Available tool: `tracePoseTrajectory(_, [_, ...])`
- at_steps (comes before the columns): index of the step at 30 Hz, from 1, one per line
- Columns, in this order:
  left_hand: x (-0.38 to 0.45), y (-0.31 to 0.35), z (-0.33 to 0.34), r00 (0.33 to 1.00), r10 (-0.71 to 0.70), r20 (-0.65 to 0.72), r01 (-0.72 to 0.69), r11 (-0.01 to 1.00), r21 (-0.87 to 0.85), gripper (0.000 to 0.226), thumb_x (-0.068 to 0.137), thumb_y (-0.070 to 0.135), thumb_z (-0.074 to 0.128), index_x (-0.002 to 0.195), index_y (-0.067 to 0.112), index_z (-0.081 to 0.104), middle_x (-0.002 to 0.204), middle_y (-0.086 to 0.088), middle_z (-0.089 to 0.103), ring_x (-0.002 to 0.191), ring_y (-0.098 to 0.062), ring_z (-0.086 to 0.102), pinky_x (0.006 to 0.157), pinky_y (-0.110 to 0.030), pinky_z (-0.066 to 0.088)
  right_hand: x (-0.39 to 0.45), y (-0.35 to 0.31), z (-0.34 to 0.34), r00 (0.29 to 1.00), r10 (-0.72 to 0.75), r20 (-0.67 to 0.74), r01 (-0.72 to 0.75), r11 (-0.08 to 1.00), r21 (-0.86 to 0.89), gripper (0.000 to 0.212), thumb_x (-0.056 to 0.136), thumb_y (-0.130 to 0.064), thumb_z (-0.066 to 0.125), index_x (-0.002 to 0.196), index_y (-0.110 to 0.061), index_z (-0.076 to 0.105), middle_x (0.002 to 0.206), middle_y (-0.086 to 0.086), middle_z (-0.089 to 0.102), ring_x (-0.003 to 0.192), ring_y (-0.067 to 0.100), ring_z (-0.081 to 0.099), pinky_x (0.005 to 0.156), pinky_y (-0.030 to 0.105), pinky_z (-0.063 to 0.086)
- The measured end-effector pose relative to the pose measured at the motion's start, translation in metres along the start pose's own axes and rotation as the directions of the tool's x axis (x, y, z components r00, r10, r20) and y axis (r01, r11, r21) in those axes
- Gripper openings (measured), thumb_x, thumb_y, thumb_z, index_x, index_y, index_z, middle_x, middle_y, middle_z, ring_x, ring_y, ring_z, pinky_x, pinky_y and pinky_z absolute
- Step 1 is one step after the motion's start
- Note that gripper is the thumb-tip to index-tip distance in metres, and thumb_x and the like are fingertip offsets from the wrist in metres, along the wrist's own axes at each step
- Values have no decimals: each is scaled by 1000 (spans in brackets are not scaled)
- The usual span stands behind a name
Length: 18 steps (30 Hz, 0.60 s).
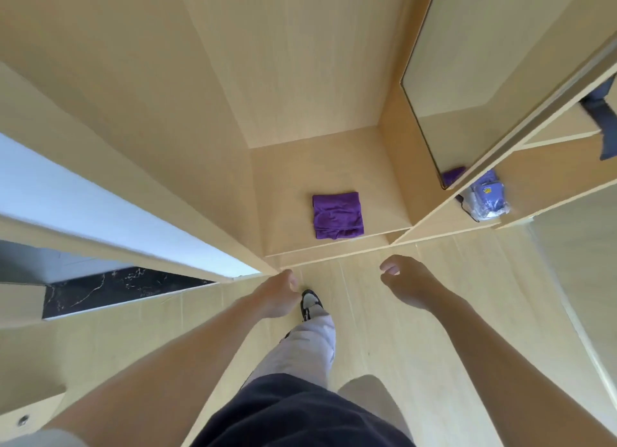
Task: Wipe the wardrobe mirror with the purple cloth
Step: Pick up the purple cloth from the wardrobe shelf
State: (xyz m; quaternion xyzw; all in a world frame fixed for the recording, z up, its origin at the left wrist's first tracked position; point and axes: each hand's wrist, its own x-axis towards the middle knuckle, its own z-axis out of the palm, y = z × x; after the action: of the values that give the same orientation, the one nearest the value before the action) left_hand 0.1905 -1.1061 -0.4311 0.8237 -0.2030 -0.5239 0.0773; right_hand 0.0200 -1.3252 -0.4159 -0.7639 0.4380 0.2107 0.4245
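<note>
A folded purple cloth lies on the floor of an open wooden wardrobe compartment, near its front edge. The wardrobe mirror is on the inside of the open door at the upper right; its lower corner reflects the cloth. My left hand hangs over the room floor just in front of the wardrobe, fingers loosely curled, holding nothing. My right hand hangs likewise to the right, below the cloth, fingers loosely curled and empty. Both hands are apart from the cloth.
A plastic-wrapped blue package lies in the neighbouring compartment on the right. An open wardrobe door stands at the left, with a dark marble strip beyond it. My leg and shoe stand on the wooden floor.
</note>
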Motion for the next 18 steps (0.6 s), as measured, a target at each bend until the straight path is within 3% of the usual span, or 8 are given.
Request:
tracePoseTrajectory(4, [46,10,-13,999,-1,39,-1,999,38,42,92,22,48,133,17,44,115,-3,60,105,-24,58,93,-41,49,52,-5,-3,999,48,6,-49,998,42,24,96,-19,56,118,-19,65,118,1,61,102,20,56,82,27,40])
tracePoseTrajectory(8, [83,18,-20,1000,2,17,-2,999,-39,41,93,23,49,134,17,46,121,-5,60,101,-22,55,82,-33,43,87,-4,1,998,47,37,-49,998,39,22,95,-18,55,113,-22,66,113,-1,63,102,19,59,78,26,42])
tracePoseTrajectory(12, [121,18,-10,1000,-17,9,18,991,-133,35,94,24,46,127,15,51,100,0,60,92,-21,56,76,-32,39,127,2,3,998,34,48,-36,998,49,21,94,-16,54,108,-24,67,105,-4,64,96,14,59,67,17,40])
tracePoseTrajectory(15, [153,11,8,996,-84,26,87,977,-195,36,92,19,46,128,17,52,102,3,58,95,-20,56,77,-32,40,159,11,10,996,12,90,-12,1000,7,21,94,-14,52,104,-27,65,102,-5,64,93,14,58,68,17,40])
tracePoseTrajectory(18, [187,7,26,991,-134,23,135,957,-255,36,91,15,47,127,19,54,109,3,59,97,-17,54,78,-29,38,197,19,18,993,-17,121,23,998,-53,21,94,-11,51,105,-23,65,103,-2,64,94,16,59,79,24,41])
